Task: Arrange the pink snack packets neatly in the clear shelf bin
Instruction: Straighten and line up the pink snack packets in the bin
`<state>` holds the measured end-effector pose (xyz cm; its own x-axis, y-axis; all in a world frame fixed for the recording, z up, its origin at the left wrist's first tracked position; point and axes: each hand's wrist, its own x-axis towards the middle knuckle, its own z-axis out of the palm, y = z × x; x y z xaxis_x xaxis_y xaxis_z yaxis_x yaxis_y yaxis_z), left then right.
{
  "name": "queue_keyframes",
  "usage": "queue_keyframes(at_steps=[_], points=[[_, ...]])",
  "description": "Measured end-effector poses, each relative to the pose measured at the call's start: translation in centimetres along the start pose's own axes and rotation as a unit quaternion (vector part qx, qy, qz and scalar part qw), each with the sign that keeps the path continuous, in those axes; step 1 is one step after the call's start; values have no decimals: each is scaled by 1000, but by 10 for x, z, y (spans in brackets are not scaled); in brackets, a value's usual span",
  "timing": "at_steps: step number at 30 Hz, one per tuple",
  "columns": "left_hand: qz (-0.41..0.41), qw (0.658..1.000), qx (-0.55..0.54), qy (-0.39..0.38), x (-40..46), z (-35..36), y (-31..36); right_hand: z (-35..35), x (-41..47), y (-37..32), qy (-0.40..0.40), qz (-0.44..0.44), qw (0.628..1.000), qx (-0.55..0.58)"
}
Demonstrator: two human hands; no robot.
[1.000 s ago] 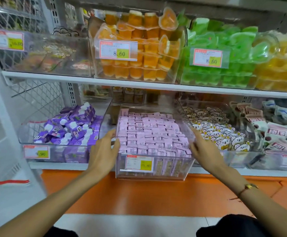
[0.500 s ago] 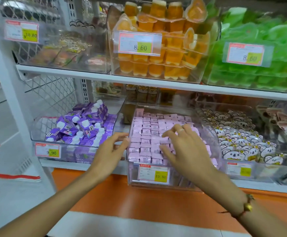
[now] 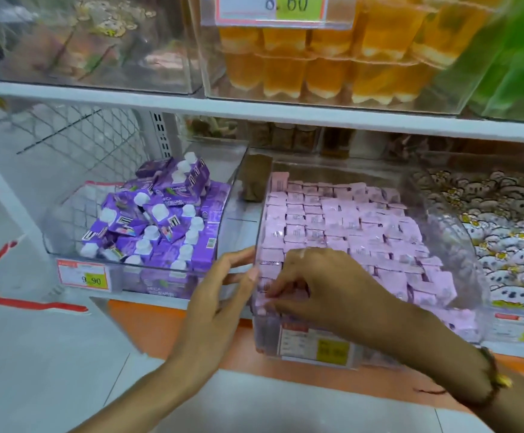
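From the head camera, the pink snack packets (image 3: pixel 342 226) fill the clear shelf bin (image 3: pixel 448 214) on the lower shelf, packed edge-up in close rows that run back from the right hand (image 3: pixel 323 282). That hand reaches over the bin's front wall with its fingers curled down into the nearest row; they look to be pinching a packet or two at the front left corner, though the fingertips are partly hidden by the hand itself. The left hand (image 3: pixel 220 295) lies against the outside of the bin's left wall, fingers straight and relaxed, steadying it rather than gripping.

The packets look light and soft — thin, matte film, small and squarish, with crimped top edges and a printed barcode on each. I judge they will bend and slide easily, so the crimped top edge is the place to pinch, lifting straight up so the neighbours do not tip. Nothing here seems fragile, but a loose row could fan over.

The bin is hard, glossy plastic with rounded corners, see-through, with a price label (image 3: pixel 313 345) on its front just below the right hand. Beyond the left hand sits a second clear bin of purple cartons (image 3: pixel 161 220) — stiff little boxes with white caps, heaped loosely. Above both hands, on the upper shelf, orange jelly cups (image 3: pixel 317 70) stand stacked in another clear bin.
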<state>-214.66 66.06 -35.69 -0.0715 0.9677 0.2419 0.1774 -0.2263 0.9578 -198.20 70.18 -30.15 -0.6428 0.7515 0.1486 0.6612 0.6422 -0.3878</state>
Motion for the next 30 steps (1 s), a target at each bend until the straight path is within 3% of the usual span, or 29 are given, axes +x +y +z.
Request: queue_keyframes(at_steps=[5, 9, 13, 18, 20, 23, 27, 30], points=[[-70, 995, -60, 48, -2, 5, 1, 21, -11, -14, 88, 12, 993, -74], [-65, 996, -37, 49, -3, 11, 13, 26, -15, -24, 123, -20, 984, -129], [-84, 996, -39, 20, -9, 2, 26, 8, -21, -38, 236, 13, 971, -42], [44, 998, 42, 10, -28, -17, 47, -33, -21, -64, 436, 37, 890, 129], [89, 992, 91, -6, -35, -16, 54, -36, -24, -72, 438, 68, 869, 218], [139, 984, 108, 42, -44, -16, 56, -22, -34, -78, 372, 123, 835, 386], [126, 988, 79, 40, -49, -25, 53, -10, -40, -65, 269, 182, 767, 553], [112, 992, 10, 57, -43, -24, 64, -7, -34, -56, 234, 269, 707, 611]])
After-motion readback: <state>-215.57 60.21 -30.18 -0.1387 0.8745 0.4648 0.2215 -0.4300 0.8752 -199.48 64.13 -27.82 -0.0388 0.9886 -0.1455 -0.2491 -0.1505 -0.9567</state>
